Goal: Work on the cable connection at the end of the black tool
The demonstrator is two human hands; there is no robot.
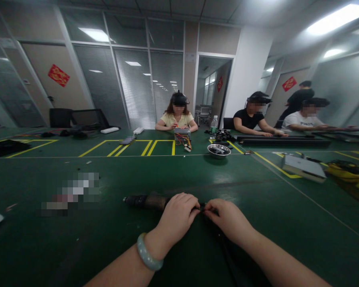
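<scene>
A dark, tube-shaped power tool with a metal tip and a brownish middle lies on the green table in front of me. My left hand is closed over its right end, fingertips pinched together. Just to the right, my right hand pinches a small dark part at the same end, almost touching the left fingertips. A black cable runs from beneath my right hand toward the table's near edge. My fingers hide most of the part between them. A pale bangle sits on my left wrist.
A metal bowl of small parts stands ahead, near a water bottle. A silver box and a yellow bag lie to the right. Across the table, a person handles a wired metal box; others work at the right.
</scene>
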